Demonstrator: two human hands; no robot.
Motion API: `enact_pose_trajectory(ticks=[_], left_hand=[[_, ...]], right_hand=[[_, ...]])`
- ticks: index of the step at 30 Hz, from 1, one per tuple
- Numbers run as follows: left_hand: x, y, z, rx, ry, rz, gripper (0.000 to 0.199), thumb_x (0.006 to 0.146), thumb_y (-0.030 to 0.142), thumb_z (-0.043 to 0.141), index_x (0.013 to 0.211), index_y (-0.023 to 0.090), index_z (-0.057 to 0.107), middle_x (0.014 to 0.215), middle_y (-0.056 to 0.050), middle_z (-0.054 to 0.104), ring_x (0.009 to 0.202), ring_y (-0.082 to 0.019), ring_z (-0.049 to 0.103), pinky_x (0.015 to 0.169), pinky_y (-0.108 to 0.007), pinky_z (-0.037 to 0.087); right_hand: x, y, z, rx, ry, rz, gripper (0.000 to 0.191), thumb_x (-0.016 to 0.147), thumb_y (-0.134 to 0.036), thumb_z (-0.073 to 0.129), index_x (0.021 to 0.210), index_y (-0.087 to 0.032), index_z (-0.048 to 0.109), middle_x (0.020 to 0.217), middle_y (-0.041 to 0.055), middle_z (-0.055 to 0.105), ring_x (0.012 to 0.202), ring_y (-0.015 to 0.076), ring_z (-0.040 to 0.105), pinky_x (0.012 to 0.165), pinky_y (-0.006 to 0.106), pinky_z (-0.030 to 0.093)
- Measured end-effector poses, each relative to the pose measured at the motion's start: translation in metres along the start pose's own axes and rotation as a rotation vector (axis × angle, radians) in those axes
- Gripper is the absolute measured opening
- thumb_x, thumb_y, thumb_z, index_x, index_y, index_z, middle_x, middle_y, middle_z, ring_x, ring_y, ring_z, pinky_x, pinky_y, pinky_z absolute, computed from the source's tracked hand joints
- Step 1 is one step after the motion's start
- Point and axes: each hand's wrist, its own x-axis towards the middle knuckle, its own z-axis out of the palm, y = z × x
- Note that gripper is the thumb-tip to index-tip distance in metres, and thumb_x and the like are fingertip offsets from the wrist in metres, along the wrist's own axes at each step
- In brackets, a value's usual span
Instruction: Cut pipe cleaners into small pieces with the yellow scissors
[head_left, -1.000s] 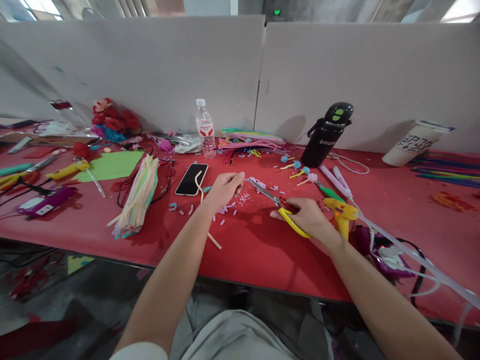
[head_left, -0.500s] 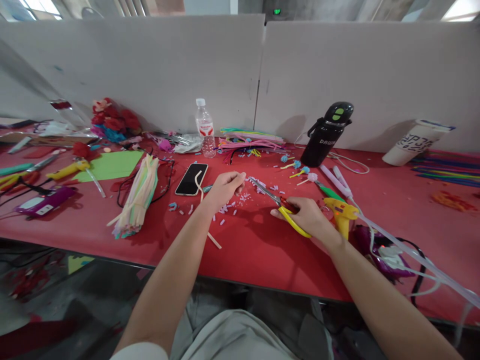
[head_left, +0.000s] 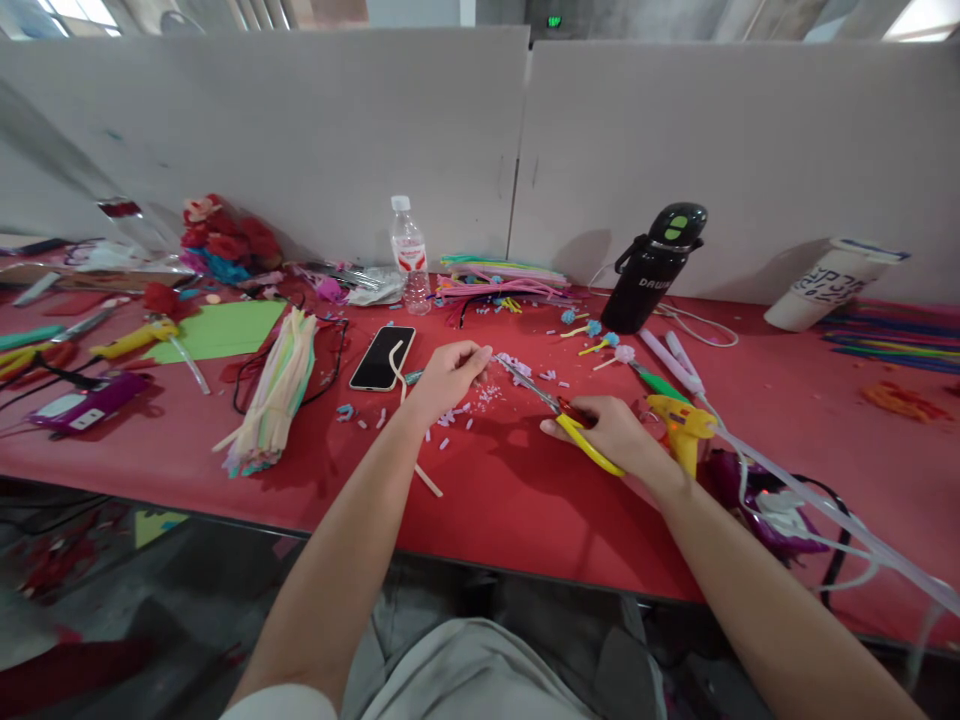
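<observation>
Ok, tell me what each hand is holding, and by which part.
The right hand holds the scissors by their yellow handles. The left hand pinches a thin pale strip at its end.

Bright, even light is given from overhead; windows at the upper corners are blown out. Soft shadows are cast toward the viewer. Wide-angle bending is seen at the edges; focus is sharp.

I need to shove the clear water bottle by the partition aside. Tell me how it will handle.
The water bottle is tall and narrow on a small base, so a push near the cap would likely tip it. It looks like thin clear plastic, probably light. Once lying down, its round body could roll across the red table.
</observation>
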Motion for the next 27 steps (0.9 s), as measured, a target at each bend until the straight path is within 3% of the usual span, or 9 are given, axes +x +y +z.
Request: enact_pose_trajectory(ticks=[27], left_hand=[[-0.0001, 0.0033, 0.0001, 0.006, 0.024, -0.021, 0.040, 0.081, 0.052, 0.052, 0.078, 0.013, 0.060, 0.069, -0.003, 0.060, 0.060, -0.010, 0.054, 0.061, -0.023, 0.044]], right_hand=[[0.0024, -0.0012, -0.0006, 0.033, -0.026, 0.017, 0.054, 0.068, -0.067, 0.058, 0.057, -0.016, 0.044, 0.057, -0.0038, 0.031, 0.053, 0.0079, 0.027, 0.045, 0.021, 0.022]])
